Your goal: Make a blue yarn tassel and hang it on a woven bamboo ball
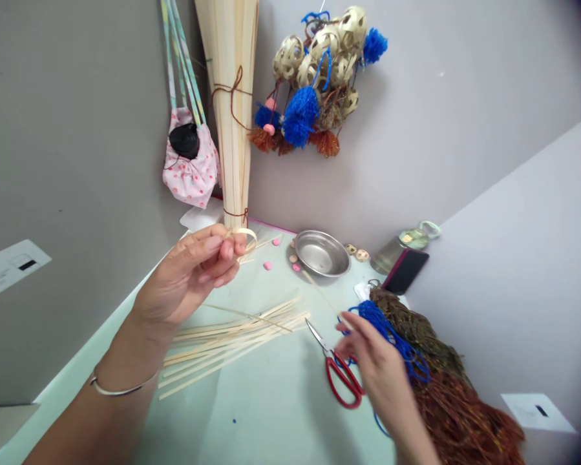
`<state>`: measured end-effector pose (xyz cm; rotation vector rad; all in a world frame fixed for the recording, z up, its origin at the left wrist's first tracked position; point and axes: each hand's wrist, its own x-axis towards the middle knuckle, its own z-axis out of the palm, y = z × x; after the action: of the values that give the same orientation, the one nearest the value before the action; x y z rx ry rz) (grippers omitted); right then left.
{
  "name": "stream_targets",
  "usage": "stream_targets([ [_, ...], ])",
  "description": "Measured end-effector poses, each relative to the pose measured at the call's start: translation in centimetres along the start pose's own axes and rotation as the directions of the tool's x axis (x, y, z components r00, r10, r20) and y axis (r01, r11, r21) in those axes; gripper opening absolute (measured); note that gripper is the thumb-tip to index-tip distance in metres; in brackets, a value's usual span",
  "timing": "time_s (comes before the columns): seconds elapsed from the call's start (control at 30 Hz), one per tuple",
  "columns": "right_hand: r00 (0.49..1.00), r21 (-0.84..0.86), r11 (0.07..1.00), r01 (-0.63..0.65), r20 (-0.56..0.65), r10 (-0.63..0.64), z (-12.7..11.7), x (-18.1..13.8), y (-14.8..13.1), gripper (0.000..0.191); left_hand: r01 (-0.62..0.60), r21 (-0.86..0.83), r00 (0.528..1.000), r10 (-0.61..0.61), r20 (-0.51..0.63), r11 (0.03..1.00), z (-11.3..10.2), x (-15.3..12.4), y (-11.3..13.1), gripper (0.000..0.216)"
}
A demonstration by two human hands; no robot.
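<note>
My left hand (186, 274) is raised at centre left, thumb and fingers pinched on a pale bamboo strip loop (251, 236) that curls out beyond the fingertips. Lower and to the right, my right hand (380, 361) pinches the end of a thin pale bamboo strip (319, 290), which points up and left. Below and left of that hand lie red-handled scissors (343, 384), blades slightly parted. A spread of loose bamboo strips (236, 342) rests on the table (251, 413) under my left hand.
A steel bowl (323, 255) sits at the back with pink pieces (267, 265) near it. Blue yarn (382, 326), brown yarn (464, 413), a phone (406, 271) and a jar (391, 255) line the right. Behind stand bundled strips (234, 161); woven balls with pompoms (319, 71) hang on the wall.
</note>
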<state>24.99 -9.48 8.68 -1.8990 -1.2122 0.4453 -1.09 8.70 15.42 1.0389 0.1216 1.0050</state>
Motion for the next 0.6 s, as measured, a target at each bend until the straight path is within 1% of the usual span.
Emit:
stream_targets([
  [0.03,1.0,0.098,0.995,0.001,0.024,-0.004,2.6,1.4,-0.5,0.039,0.0,0.0,1.0,0.0,0.001,1.0,0.0,0.0,0.0,0.018],
  [0.07,0.999,0.16,0.987,0.012,0.035,-0.018,4.9,2.8,-0.9,0.04,0.002,0.0,1.0,-0.002,0.001,1.0,0.0,0.0,0.0,0.018],
  [0.13,0.997,0.196,0.98,0.038,0.059,-0.05,8.3,4.9,-1.8,0.043,0.005,0.005,1.0,-0.005,-0.001,1.0,0.0,0.0,-0.1,0.019],
  [0.17,0.994,0.194,0.979,0.06,0.083,-0.077,9.4,5.6,-2.2,0.046,0.007,0.009,1.0,-0.007,0.0,1.0,0.0,0.0,-0.1,0.019],
  [0.23,0.96,0.078,0.974,0.213,0.171,-0.224,10.0,6.4,-3.1,0.056,0.012,0.018,1.0,-0.012,0.003,1.0,0.0,0.0,-0.2,0.019],
  [0.3,0.924,-0.103,0.93,0.353,0.194,-0.33,9.0,6.4,-3.4,0.059,0.021,0.026,1.0,-0.021,-0.004,0.999,-0.1,0.0,-0.2,0.02],
  [0.33,0.916,-0.21,0.896,0.391,0.181,-0.357,8.0,6.2,-3.1,0.058,0.027,0.03,1.0,-0.027,-0.013,0.999,-0.2,0.0,-0.1,0.02],
  [0.37,0.915,-0.32,0.858,0.401,0.169,-0.365,6.7,5.9,-2.4,0.057,0.033,0.034,0.999,-0.032,-0.026,0.999,-0.2,0.1,-0.1,0.02],
  [0.4,0.927,-0.442,0.815,0.375,0.155,-0.342,5.3,5.6,-1.5,0.057,0.038,0.038,0.999,-0.037,-0.039,0.999,-0.3,0.1,-0.1,0.02],
  [0.43,0.945,-0.567,0.759,0.322,0.146,-0.292,3.8,5.2,-0.2,0.058,0.043,0.04,0.998,-0.041,-0.051,0.998,-0.4,0.1,-0.1,0.019],
  [0.47,0.967,-0.677,0.692,0.252,0.144,-0.21,2.3,4.9,1.2,0.058,0.046,0.04,0.997,-0.043,-0.058,0.998,-0.5,0.2,-0.1,0.019],
  [0.5,0.984,-0.758,0.628,0.178,0.125,-0.127,0.9,4.5,2.8,0.057,0.047,0.038,0.997,-0.045,-0.062,0.998,-0.6,0.2,-0.2,0.019],
  [0.53,0.993,-0.804,0.582,0.119,0.11,-0.052,-0.4,4.2,4.2,0.055,0.047,0.037,0.997,-0.045,-0.062,0.998,-0.6,0.3,-0.2,0.018],
  [0.57,0.995,-0.82,0.568,0.07,0.096,0.017,-1.6,3.9,5.6,0.053,0.05,0.035,0.997,-0.048,-0.06,0.998,-0.7,0.3,-0.3,0.018],
  [0.6,0.992,-0.809,0.587,0.041,0.105,0.076,-2.7,3.6,6.6,0.049,0.053,0.036,0.997,-0.051,-0.058,0.998,-0.7,0.4,-0.4,0.018],
])
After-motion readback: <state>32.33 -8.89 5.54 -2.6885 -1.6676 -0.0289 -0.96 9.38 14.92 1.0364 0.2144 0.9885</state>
